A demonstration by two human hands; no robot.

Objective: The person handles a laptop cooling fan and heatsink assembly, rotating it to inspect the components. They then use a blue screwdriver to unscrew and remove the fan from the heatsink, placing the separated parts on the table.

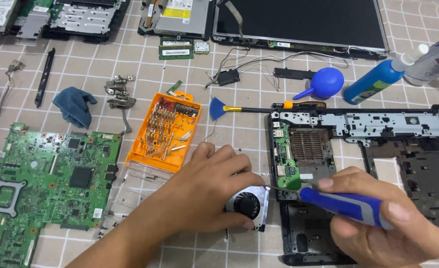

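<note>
We hold the blue-handled screwdriver (346, 205) in our right hand (385, 228), grip wrapped tight, tip at the small green circuit board (285, 161) inside the black plastic laptop base (358, 173); left hand (204, 191), fingers curled, steadies its shaft over the round black fan (247, 204).

Both hands are in the near part of the scene, low and right of centre. The left hand (207, 191) comes in on a bare forearm that rises from the near edge toward the right. It lies palm down, knuckles up, fingers bent and kept together, their tips pointing right; the thumb runs along the near side. The right hand (378, 231) enters from the near right corner, closer than the left. It is curled into a closed grip, thumb laid across the top and pointing left, fingers wrapped under. The two hands are near each other but do not touch.
</note>
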